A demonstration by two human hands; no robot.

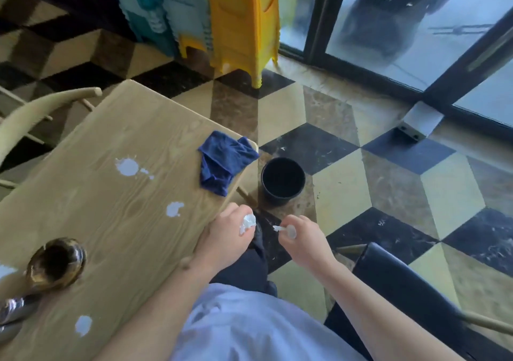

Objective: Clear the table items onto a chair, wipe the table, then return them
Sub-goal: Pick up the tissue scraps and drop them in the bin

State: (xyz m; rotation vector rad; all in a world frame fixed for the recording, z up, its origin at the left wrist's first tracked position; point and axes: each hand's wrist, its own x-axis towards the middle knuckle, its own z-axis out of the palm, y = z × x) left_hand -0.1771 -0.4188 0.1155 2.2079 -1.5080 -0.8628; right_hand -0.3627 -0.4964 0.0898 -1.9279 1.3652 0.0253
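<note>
The person stands at the long edge of the wooden table (111, 194), both hands held out past that edge and above the floor. The left hand (227, 233) is curled round a crumpled white wad (247, 222), apparently used paper; the right hand (299, 238) pinches a smaller white scrap (280, 228) together with a small pale object that is too blurred to identify. Both hands sit near and short of the black bin (283, 180), which stands on the patterned floor just beside the table's corner, so the holding position reads as preparation for dropping waste into it. The blue cloth (224, 163) lies bunched at the table's far corner, one fold overhanging the edge, within easy reach for the wiping stage. White spills (127, 166) remain on the tabletop in several spots, well apart from one another, which indicates that wiping is not complete. A dark brown bowl (55, 262) rests near the left end of the table with a silvery object (12, 308) just beside it (its type cannot be determined at the frame edge). A black chair (402, 285) stands to the person's right, and a light wooden chair (36, 110) is drawn up at the table's far side. Stacked plastic stools (241, 13) stand near the glass door.
</note>
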